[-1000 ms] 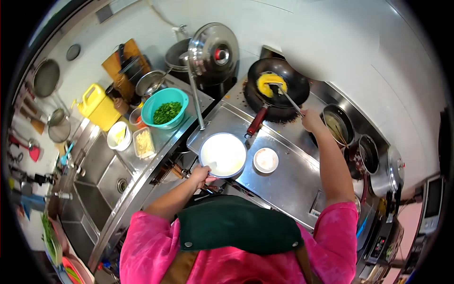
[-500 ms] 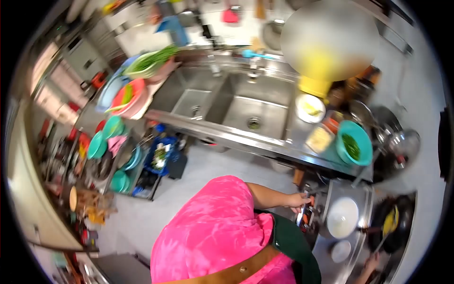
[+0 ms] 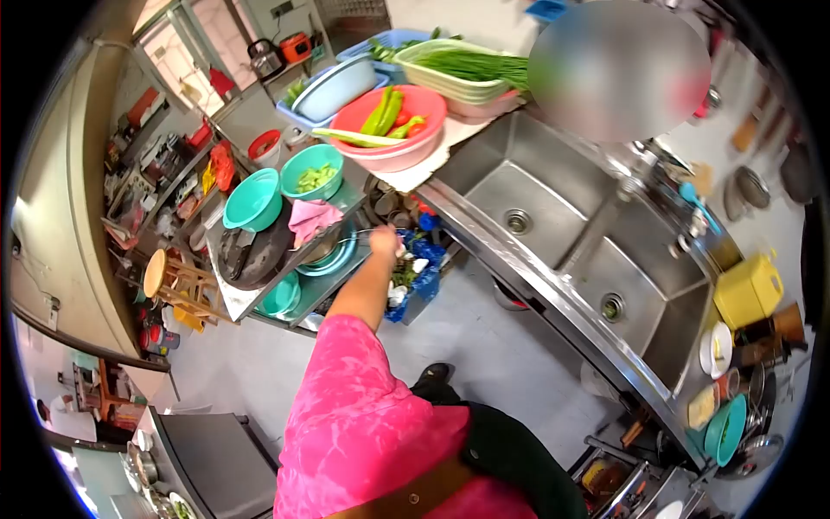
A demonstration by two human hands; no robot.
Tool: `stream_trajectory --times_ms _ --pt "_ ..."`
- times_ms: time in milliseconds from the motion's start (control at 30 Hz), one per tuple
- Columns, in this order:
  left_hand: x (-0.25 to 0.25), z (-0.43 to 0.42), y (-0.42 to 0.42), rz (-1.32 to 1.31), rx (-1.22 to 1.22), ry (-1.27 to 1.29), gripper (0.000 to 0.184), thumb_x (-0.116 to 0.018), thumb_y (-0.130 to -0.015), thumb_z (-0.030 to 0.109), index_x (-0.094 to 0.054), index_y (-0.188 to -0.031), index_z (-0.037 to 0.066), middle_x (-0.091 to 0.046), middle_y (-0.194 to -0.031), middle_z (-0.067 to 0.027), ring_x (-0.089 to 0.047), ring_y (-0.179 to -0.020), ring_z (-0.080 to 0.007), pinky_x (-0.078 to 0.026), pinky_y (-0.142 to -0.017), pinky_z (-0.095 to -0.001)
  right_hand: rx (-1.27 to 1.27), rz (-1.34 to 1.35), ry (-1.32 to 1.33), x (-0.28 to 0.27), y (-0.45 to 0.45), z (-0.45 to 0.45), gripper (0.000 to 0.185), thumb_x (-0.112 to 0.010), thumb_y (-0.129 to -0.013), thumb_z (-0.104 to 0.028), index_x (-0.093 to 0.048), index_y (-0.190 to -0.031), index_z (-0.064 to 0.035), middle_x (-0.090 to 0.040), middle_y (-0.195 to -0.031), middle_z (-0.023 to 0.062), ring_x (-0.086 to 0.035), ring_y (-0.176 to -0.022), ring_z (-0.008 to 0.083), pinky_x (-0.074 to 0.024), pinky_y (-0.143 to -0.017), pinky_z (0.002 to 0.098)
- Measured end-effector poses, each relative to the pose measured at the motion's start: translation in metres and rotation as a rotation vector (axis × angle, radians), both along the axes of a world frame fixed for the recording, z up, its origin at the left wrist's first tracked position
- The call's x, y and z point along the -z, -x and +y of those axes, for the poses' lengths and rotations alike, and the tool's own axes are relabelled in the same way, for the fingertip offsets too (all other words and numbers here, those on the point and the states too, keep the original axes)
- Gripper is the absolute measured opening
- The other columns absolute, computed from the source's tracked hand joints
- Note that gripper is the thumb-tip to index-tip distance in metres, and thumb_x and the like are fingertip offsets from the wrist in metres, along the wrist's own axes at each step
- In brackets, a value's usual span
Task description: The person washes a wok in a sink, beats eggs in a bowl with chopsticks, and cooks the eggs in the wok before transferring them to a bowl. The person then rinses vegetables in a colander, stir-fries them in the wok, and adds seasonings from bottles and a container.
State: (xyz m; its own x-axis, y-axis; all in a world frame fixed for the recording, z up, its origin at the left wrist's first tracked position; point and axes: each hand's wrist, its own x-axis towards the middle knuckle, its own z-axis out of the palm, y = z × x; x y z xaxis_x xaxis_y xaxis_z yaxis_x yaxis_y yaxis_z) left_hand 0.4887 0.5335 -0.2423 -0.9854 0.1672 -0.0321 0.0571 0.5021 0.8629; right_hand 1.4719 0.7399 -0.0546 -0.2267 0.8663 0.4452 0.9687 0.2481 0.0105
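Fingers [image 3: 393,240] of left hand [image 3: 384,243], near blue bag [image 3: 425,284], cannot tell if pinching or spread

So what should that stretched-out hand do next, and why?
Perhaps the left hand should gently close its fingers on whatever is right beneath them. The arm is stretched well out, and the hand sits between the shelf unit and the blue bag. I can't tell whether it already holds something.
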Motion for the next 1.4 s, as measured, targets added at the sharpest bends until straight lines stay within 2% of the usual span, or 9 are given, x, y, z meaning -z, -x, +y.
stream_trajectory --times_ms 100,200,400,500,633,833,1033,1167,1400 --pt "-0.047 -0.045 0.095 -0.23 -0.614 -0.732 0.032 -0.053 -0.084 0.02 -0.048 -0.107 0.0 -0.058 -0.074 -0.0129 -0.059 -0.062 -0.0223 -0.047 -0.046 -0.0302 -0.08 0.099 0.658 0.015 0.141 -0.03 0.024 -0.059 -0.08 -0.024 -0.06 -0.098 -0.008 -0.06 -0.089 0.0125 -0.058 -0.079 0.0267 -0.0463 -0.071 0.0358" --pt "-0.078 -0.09 0.158 -0.483 -0.671 -1.034 0.038 -0.055 -0.085 0.021 -0.042 -0.116 0.004 -0.051 -0.099 -0.0143 -0.057 -0.082 -0.0263 -0.054 -0.057 -0.0331 -0.152 0.053 0.929 0.005 0.232 -0.055 0.029 -0.059 -0.082 -0.024 -0.058 -0.106 -0.009 -0.06 -0.098 0.0136 -0.058 -0.085 0.0273 -0.046 -0.077 0.0364" --pt "-0.09 -0.108 0.192 -0.462 -0.788 -1.131 0.035 -0.047 -0.082 0.007 -0.039 -0.116 -0.001 -0.046 -0.11 -0.0163 -0.055 -0.086 -0.0321 -0.056 -0.063 -0.0388 0.211 0.192 1.256 -0.073 0.357 -0.09 0.026 -0.055 -0.084 -0.022 -0.06 -0.1 -0.003 -0.063 -0.085 0.0137 -0.06 -0.079 0.0293 -0.0469 -0.072 0.0317" --pt "-0.124 -0.111 0.166 -0.438 -0.82 -1.101 0.035 -0.043 -0.08 0.0 -0.04 -0.115 -0.003 -0.046 -0.111 -0.018 -0.055 -0.086 -0.033 -0.056 -0.061 -0.0415 -0.333 0.099 1.043 0.006 0.267 -0.071 0.029 -0.057 -0.084 -0.021 -0.056 -0.108 -0.0057 -0.063 -0.093 0.013 -0.061 -0.08 0.0286 -0.0478 -0.073 0.0326" --pt "-0.156 -0.119 0.115 -0.288 -0.752 -0.995 0.035 -0.044 -0.079 0.002 -0.041 -0.113 -0.001 -0.052 -0.101 -0.0201 -0.059 -0.069 -0.0306 -0.055 -0.051 -0.0359 -0.167 0.429 1.036 0.028 0.27 -0.065 0.023 -0.054 -0.083 -0.011 -0.055 -0.105 -0.0028 -0.059 -0.082 0.0078 -0.054 -0.067 0.0171 -0.0436 -0.061 0.0258" --pt "-0.168 -0.145 -0.002 -0.242 -0.422 -0.603 0.037 -0.04 -0.079 -0.001 -0.043 -0.116 0.001 -0.057 -0.099 -0.0161 -0.062 -0.068 -0.0219 -0.052 -0.047 -0.0271 -0.083 0.731 0.974 0.073 0.211 -0.09 0.015 -0.054 -0.083 -0.007 -0.056 -0.094 0.0036 -0.056 -0.074 0.0034 -0.049 -0.065 0.0097 -0.0403 -0.06 0.0217" --pt "-0.172 -0.11 -0.198 -0.132 0.131 -0.472 0.019 -0.04 -0.078 -0.002 -0.049 -0.095 -0.004 -0.059 -0.07 -0.0115 -0.054 -0.045 -0.0158 -0.045 -0.04 -0.0241 0.104 1.051 0.937 0.048 0.117 -0.149 0.017 -0.052 -0.084 -0.006 -0.057 -0.097 0.003 -0.059 -0.08 0.007 -0.054 -0.071 0.0144 -0.0457 -0.065 0.027" --pt "-0.168 -0.024 -0.338 -0.097 0.564 -0.34 0.013 -0.044 -0.077 -0.001 -0.051 -0.087 -0.001 -0.055 -0.063 -0.0059 -0.051 -0.046 -0.0113 -0.043 -0.042 -0.0257 -0.063 0.657 0.43 0.039 0.027 -0.176 0.014 -0.051 -0.084 -0.007 -0.059 -0.091 0.0024 -0.06 -0.079 0.0097 -0.056 -0.072 0.0178 -0.0455 -0.068 0.028" --pt "-0.198 0.103 -0.636 -0.633 1.43 -0.016 0.025 -0.043 -0.075 0.0 -0.051 -0.098 -0.003 -0.059 -0.074 -0.0094 -0.055 -0.05 -0.0152 -0.046 -0.04 -0.0242 0.494 0.658 -0.093 -0.028 -0.121 -0.27 0.014 -0.056 -0.08 -0.004 -0.059 -0.093 -0.0031 -0.053 -0.072 0.0068 -0.05 -0.062 0.0152 -0.0408 -0.058 0.0233"
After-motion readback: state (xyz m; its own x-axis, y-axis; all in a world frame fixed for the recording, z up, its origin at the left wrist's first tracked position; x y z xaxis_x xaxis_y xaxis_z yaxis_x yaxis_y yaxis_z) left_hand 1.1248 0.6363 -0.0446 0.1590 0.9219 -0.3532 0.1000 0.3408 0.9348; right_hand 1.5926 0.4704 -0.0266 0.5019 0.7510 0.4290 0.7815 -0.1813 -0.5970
